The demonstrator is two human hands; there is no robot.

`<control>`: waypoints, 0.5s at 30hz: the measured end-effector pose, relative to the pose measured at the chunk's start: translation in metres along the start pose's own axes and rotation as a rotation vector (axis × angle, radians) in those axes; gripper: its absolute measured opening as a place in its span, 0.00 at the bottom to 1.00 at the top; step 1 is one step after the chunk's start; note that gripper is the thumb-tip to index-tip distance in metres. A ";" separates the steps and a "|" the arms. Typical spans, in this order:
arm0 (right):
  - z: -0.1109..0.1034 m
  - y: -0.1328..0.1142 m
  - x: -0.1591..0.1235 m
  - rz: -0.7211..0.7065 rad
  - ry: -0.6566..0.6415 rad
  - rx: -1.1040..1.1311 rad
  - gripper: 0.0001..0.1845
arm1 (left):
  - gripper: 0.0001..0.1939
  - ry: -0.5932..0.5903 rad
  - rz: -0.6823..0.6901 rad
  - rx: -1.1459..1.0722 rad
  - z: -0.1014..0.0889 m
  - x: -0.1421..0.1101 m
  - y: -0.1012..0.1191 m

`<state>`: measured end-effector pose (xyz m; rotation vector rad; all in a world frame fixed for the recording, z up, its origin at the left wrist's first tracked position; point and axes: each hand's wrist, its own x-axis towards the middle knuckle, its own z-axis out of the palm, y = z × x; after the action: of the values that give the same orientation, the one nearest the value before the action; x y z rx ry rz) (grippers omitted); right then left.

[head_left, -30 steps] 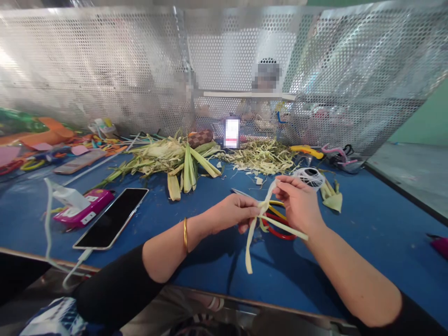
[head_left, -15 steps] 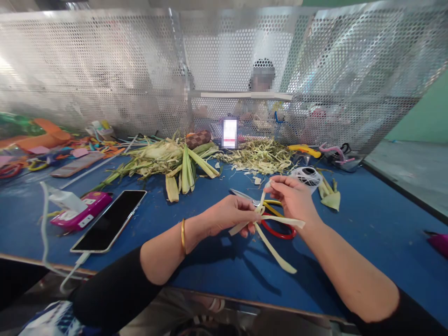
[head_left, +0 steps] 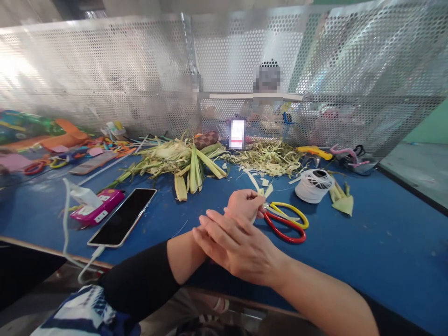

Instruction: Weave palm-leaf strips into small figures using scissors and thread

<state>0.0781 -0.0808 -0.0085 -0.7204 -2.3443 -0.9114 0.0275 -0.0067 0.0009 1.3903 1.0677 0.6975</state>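
My left hand point(head_left: 245, 204) pinches a small knot of pale corn husk strips point(head_left: 260, 192) between thumb and fingers. The strip ends fan out beyond the fingertips, and one runs over the scissors. My right hand point(head_left: 241, 245) lies across my left wrist, fingers stretched out, holding nothing; it hides the wrist and its bracelet. Just right of the left hand lie scissors point(head_left: 285, 233) with one red and one yellow handle, their blades mostly hidden. A spool of white thread point(head_left: 313, 186) stands farther right on the blue table point(head_left: 350, 261).
Husk leaves point(head_left: 168, 156) and a heap of shredded strips point(head_left: 273, 156) lie at the back. A black-screened phone point(head_left: 124, 217) on a cable and a magenta power strip point(head_left: 98, 207) are at left. Behind rises a perforated metal screen point(head_left: 231, 51), with people beyond it.
My right hand has let go of the husk strip and crossed leftward onto my left wrist. The left hand has turned, still pinching the husk, and the view has shifted slightly left.
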 end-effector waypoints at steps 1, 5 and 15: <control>0.005 -0.003 0.001 -0.005 -0.013 -0.020 0.20 | 0.08 0.014 -0.027 0.009 0.002 0.000 0.000; 0.012 -0.001 -0.002 0.089 -0.057 -0.011 0.18 | 0.09 0.000 -0.010 0.069 0.004 0.003 -0.003; 0.016 -0.009 0.001 0.138 -0.074 0.206 0.23 | 0.13 -0.018 0.169 0.339 0.000 -0.003 0.001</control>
<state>0.0668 -0.0748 -0.0222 -0.8308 -2.3748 -0.5832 0.0268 -0.0096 0.0029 1.7907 1.0985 0.6431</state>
